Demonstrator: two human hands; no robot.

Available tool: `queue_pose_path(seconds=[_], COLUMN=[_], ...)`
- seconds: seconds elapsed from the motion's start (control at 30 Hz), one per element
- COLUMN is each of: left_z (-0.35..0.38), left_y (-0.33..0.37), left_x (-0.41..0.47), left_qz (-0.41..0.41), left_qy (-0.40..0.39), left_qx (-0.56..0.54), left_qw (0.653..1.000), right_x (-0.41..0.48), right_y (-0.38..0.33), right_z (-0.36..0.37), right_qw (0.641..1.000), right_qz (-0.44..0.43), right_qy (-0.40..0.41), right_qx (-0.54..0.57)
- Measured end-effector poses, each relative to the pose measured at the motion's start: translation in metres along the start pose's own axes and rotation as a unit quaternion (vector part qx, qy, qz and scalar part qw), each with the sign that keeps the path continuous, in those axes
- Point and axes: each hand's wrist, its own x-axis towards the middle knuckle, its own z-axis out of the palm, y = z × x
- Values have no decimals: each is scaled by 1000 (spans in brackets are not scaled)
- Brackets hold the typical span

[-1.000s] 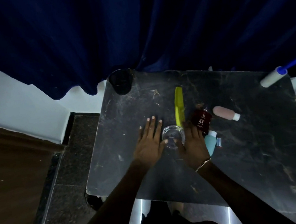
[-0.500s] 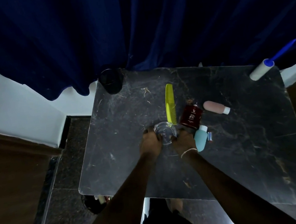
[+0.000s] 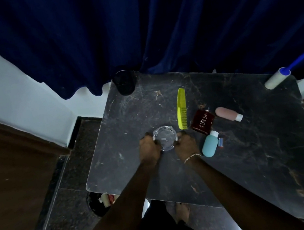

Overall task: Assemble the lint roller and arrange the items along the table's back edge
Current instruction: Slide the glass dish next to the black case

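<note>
One head-worn wide-angle view looks steeply down on the dark table (image 3: 253, 158) at frame centre, curtain (image 3: 153, 25) filling the top

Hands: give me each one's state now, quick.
Left hand: closed on the glass ashtray, left side.
Right hand: closed on the ashtray's right side.

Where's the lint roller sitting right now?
In the head view, the lint roller lies at the table's far right back corner, its blue handle pointing out over the edge toward the curtain. Its nearest neighbour, the pink bottle, lies apart from it.
</note>
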Motion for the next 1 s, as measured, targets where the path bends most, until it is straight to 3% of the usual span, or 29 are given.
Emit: queue_pose_path(seconds=[0.17, 0.6, 1.0], left_z=[-37, -134, -148], left_y=[-7, -40, -55], left_x=[22, 132, 191], left_qz=[-6, -24, -51], left_qy=[38, 33, -20], left_qx=[-6, 8, 21], left_qw=[999, 999, 998], right_x=[12, 78, 121], right_y=[-43, -159, -188], right_z=[20, 98, 128], right_qw=[999, 998, 997], right_qz=[1, 29, 62], right_qy=[12, 0, -16], right_qx=[43, 47, 36])
